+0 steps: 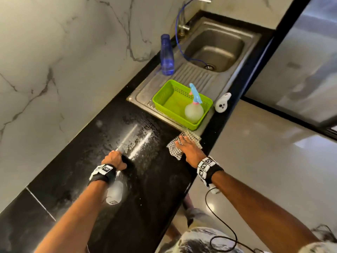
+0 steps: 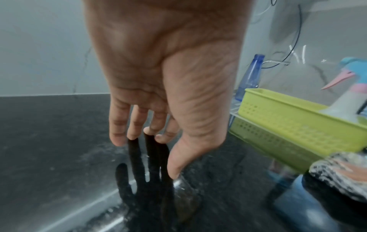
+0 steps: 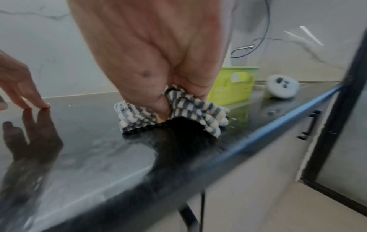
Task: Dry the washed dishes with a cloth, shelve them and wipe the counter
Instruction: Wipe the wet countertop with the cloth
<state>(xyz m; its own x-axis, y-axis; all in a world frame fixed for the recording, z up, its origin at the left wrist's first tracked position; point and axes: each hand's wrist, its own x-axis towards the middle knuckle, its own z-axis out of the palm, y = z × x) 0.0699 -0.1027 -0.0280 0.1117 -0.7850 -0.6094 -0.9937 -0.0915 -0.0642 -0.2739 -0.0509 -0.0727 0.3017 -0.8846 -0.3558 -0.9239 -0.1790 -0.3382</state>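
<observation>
The right hand (image 1: 187, 148) is pressing down on the cloth (image 1: 175, 150), a small checked rag in dark and pale squares, and it is lying bunched on the black counter (image 1: 155, 179) near the front edge, just short of the basket (image 1: 164, 96). From the right wrist view the thumb is tucking into a fold of the cloth (image 3: 190, 108) while the palm is bearing on top, so that hand is gripping the cloth rather than lying flat on it. The counter is showing wet streaks and smears (shining white under the light) between the two hands.

The left hand (image 1: 114, 159) is resting its fingertips (image 2: 117, 141) on the counter (image 2: 49, 141), fingers fairly straight and holding nothing, well apart from the cloth.

Beyond the cloth the green basket is sitting on the drainboard of the sink (image 1: 215, 50), and a spray bottle (image 1: 194, 108) with a blue and pink head is standing in its near corner; otherwise only its floor is showing. A blue bottle (image 1: 166, 55) is standing upright by the wall at the sink's edge. A small white device (image 1: 222, 103) is lying on the counter just right of the basket.
</observation>
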